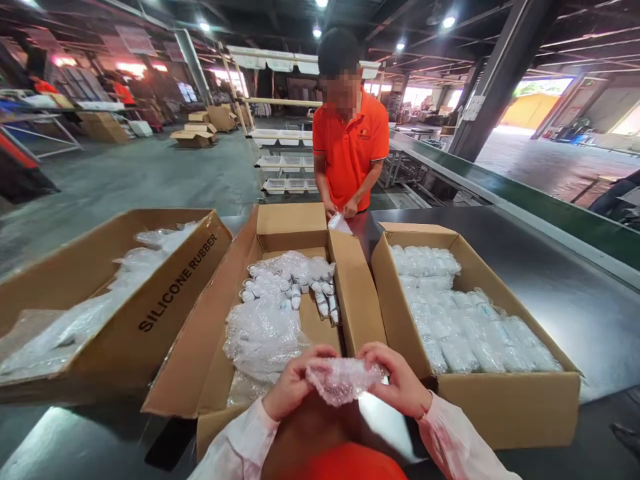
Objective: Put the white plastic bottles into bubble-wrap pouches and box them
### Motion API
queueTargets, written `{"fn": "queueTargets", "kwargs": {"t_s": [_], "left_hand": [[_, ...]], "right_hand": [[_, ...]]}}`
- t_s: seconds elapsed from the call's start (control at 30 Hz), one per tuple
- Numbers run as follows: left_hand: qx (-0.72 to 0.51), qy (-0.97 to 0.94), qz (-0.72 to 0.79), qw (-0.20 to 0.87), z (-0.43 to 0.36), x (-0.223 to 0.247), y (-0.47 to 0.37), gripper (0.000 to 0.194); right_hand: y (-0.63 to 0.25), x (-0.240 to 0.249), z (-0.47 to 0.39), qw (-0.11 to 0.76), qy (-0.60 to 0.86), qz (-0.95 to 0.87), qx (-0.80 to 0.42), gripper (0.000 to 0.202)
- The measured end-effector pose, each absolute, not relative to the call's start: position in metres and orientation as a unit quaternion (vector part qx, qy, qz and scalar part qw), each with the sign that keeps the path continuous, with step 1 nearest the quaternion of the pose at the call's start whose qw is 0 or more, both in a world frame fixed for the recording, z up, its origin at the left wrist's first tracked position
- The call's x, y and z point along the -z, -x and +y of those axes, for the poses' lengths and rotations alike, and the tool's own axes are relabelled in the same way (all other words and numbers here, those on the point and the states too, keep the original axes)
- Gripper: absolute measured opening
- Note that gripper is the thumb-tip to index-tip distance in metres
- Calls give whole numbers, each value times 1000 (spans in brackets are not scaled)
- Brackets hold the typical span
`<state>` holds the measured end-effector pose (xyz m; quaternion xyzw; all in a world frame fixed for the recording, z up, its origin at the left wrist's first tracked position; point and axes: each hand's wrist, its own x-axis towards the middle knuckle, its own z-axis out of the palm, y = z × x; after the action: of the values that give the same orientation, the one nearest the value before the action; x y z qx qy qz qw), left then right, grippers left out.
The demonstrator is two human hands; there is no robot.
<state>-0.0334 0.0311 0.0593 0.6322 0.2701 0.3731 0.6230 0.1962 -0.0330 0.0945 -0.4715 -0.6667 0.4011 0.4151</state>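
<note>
The left hand (295, 383) and the right hand (400, 383) hold up a bubble-wrap bundle (343, 381) by the near end of the middle box (357, 280). The left fingers pinch one end and the right fingers pinch the other. The bundle looks light and soft, and its wrap may be a bit slippery. I can't tell what is inside, so a gentle hold at both ends seems best.

In the middle box, loose bubble wrap (263, 333) lies near small white bottles (323, 303). Right of the middle box, a cardboard box (505, 407) holds rows of wrapped packs (465, 327). Left of it, a box marked SILICONE RUBBER (125, 353) has more clear wrap (95, 313). Past the middle box, a person in an orange shirt (350, 153) holds something white (340, 223).
</note>
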Motion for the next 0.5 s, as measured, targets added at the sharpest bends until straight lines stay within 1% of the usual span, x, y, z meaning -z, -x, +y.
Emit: {"fn": "queueTargets", "kwargs": {"t_s": [0.03,0.1,0.17,0.2,0.23,0.3,0.33,0.37,0.4,0.43,0.5], "left_hand": [[-367,-653,253,613,31,-61,33,17],[-352,-696,246,576,30,-66,32,20],[-342,-712,283,544,28,-69,25,15],[-338,-701,313,544,27,-69,19,15],[-333,-677,345,559,26,-69,13,19],[-315,-605,398,614,25,-69,-3,32],[-304,-566,414,645,25,-70,-11,38],[-295,-529,424,673,26,-70,-18,44],[-286,-498,431,696,27,-71,-24,50],[-276,-473,435,715,30,-72,-29,56],[-263,-438,445,736,37,-71,-33,68]], "right_hand": [[-196,-94,-33,414,497,-634,-423,23],[-196,-95,-34,365,562,-598,-439,25],[-196,-98,-35,293,617,-612,-399,29],[-195,-100,-36,258,619,-647,-362,34],[-193,-103,-37,229,607,-690,-322,43],[-190,-106,-38,175,570,-761,-255,69],[-191,-108,-38,144,556,-787,-224,74],[-194,-110,-37,123,551,-801,-201,71],[-202,-112,-34,117,555,-801,-193,65],[-214,-114,-29,132,563,-792,-196,59],[-253,-121,-12,207,606,-739,-209,51]]}}
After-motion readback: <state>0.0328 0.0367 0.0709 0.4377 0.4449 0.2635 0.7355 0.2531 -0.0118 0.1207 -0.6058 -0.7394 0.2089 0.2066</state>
